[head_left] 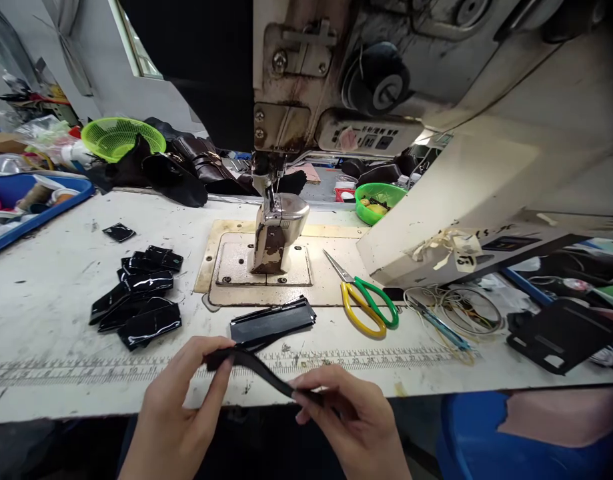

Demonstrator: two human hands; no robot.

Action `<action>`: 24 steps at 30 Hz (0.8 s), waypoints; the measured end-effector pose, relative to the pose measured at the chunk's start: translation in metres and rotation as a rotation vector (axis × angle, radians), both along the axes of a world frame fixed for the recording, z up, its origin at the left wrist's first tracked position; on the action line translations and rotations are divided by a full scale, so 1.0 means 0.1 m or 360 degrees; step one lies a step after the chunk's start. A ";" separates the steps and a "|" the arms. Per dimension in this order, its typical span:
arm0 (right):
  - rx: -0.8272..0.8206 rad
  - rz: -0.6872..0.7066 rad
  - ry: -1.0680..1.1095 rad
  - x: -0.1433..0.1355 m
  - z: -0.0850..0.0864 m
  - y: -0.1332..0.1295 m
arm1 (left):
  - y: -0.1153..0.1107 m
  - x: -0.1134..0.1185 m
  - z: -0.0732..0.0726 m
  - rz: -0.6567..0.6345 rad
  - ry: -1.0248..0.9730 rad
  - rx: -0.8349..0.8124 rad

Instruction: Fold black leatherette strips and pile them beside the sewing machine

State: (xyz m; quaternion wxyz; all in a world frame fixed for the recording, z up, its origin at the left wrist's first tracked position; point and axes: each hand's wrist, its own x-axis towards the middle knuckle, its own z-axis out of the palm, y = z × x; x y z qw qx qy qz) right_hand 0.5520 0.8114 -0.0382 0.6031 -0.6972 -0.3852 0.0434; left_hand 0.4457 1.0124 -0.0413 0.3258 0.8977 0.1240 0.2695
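Observation:
A narrow black strip [263, 369] stretches between my two hands above the table's front edge, bent in a slight curve. My left hand [183, 400] pinches its left end between thumb and fingers. At the other end, the fingers of my right hand [346, 407] close on the strip. Just beyond it lies a stack of flat black strips [272, 325]. Farther left is a pile of glossy black pieces [146, 293], with a single black piece [119, 232] apart from them. Scissors [365, 303] with yellow and green handles rest to the right of the stack.
The sewing machine's post [279, 233] rises from its bed plate mid-table, under the large machine head [306, 80]. A ruler scale [366, 359] runs along the front. At right lie coiled cord [461, 310] and a black flat object [563, 333]; a blue tray [61, 193] stands left.

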 end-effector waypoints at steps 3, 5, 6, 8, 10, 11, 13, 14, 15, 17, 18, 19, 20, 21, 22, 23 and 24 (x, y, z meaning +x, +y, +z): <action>-0.0117 -0.0271 0.0218 -0.10 -0.09 0.02 | -0.07 -0.14 0.00 -0.0046 0.0186 0.0054; -0.0266 -0.0426 -0.0003 -0.14 -0.15 0.09 | -0.14 -0.16 -0.05 0.0047 0.0187 0.0252; -0.0317 -0.0512 -0.0168 -0.16 -0.17 0.13 | -0.18 -0.14 -0.08 0.0131 0.0157 0.0340; -0.0352 -0.0685 -0.0488 -0.20 -0.18 0.22 | -0.26 -0.10 -0.12 0.0269 0.0098 0.0448; -0.0337 -0.0750 -0.0702 -0.23 -0.17 0.30 | -0.32 -0.05 -0.14 0.0266 0.0039 0.0538; -0.0331 -0.0729 -0.0772 -0.24 -0.17 0.33 | -0.34 -0.03 -0.14 0.0224 -0.0004 0.0603; -0.0322 -0.0640 -0.0887 -0.25 -0.17 0.36 | -0.37 -0.01 -0.16 0.0131 -0.0091 0.0746; -0.0323 -0.0593 -0.0951 -0.25 -0.18 0.36 | -0.37 0.00 -0.17 0.0090 -0.0117 0.0810; -0.0332 -0.0549 -0.1022 -0.24 -0.19 0.35 | -0.37 0.00 -0.18 0.0057 -0.0132 0.0857; -0.0394 -0.0454 -0.1142 -0.22 -0.21 0.30 | -0.34 -0.03 -0.20 -0.0007 -0.0138 0.0907; -0.0445 -0.0401 -0.1181 -0.21 -0.22 0.27 | -0.33 -0.05 -0.21 -0.0034 -0.0133 0.0908; -0.0491 -0.0338 -0.1197 -0.20 -0.22 0.23 | -0.31 -0.09 -0.23 -0.0062 -0.0122 0.0903; -0.0510 -0.0276 -0.1199 -0.20 -0.22 0.19 | -0.29 -0.13 -0.24 -0.0088 -0.0102 0.0896; -0.0511 -0.0214 -0.1193 -0.19 -0.22 0.15 | -0.27 -0.18 -0.24 -0.0117 -0.0071 0.0893; -0.0491 -0.0163 -0.1188 -0.19 -0.22 0.12 | -0.26 -0.23 -0.25 -0.0156 -0.0033 0.0905; -0.0469 -0.0126 -0.1182 -0.19 -0.23 0.09 | -0.25 -0.28 -0.26 -0.0188 0.0015 0.0926; -0.0448 -0.0107 -0.1176 -0.19 -0.24 0.07 | -0.25 -0.31 -0.26 -0.0202 0.0062 0.0953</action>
